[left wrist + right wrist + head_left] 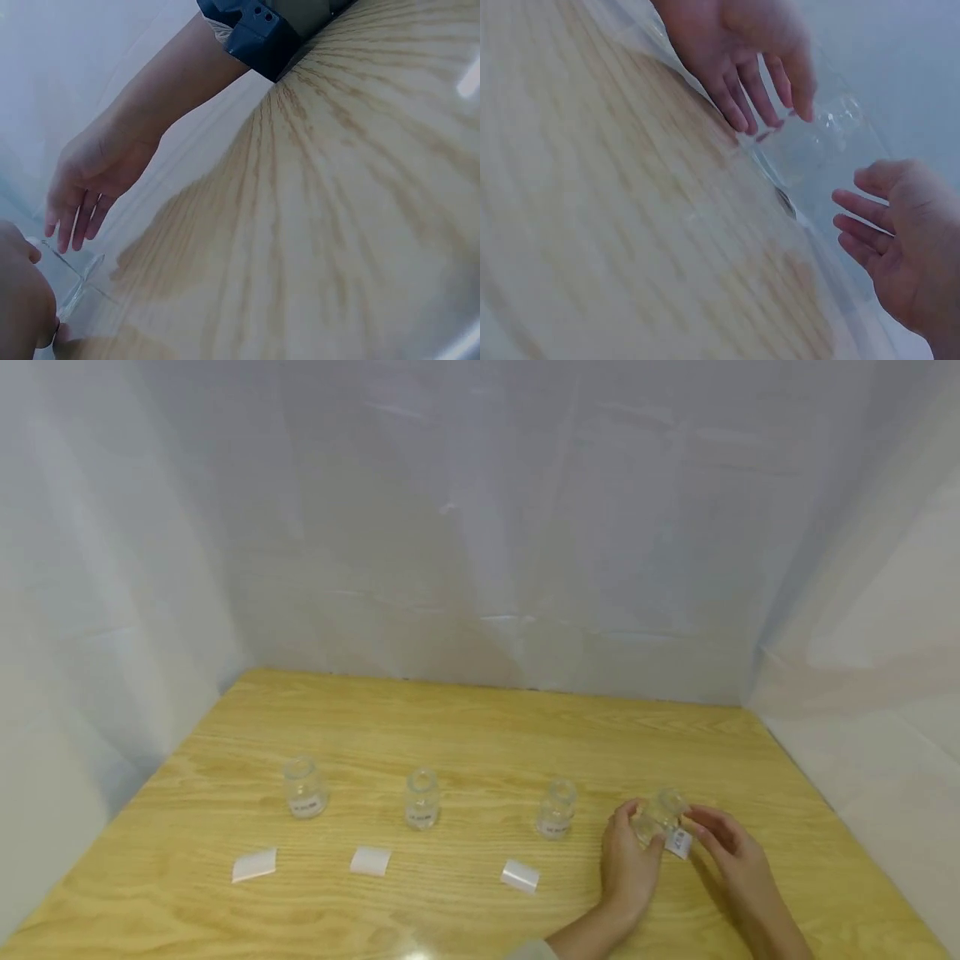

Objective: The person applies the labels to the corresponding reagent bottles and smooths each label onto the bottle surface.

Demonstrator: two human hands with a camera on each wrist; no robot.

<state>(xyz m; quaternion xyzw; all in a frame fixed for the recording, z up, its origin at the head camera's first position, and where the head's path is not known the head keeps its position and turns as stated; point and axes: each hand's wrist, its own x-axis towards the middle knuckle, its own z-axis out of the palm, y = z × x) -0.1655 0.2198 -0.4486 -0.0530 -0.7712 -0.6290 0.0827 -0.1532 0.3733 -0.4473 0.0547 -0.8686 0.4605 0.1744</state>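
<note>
My left hand point(630, 862) grips a small clear glass bottle point(663, 818) at the right of the table, with the bottle tilted and its mouth toward the upper right. A white label point(678, 842) with dark print hangs at the bottle's right side; how far it sticks to the glass is unclear. Beside the bottle's mouth and label, my right hand point(731, 850) has its fingers loosely extended. In the right wrist view a gap shows between one hand's fingers and the bottle point(810, 150). The left wrist view shows the glass only partly.
Left of my hands, three upright glass bottles stand in a row: a left one point(305, 789), a middle one point(422, 799) and a nearer one point(556, 810). In front lie three white slips point(255, 865), point(371, 861), point(521, 876). White sheeting point(480, 527) encloses the wooden table point(420, 718).
</note>
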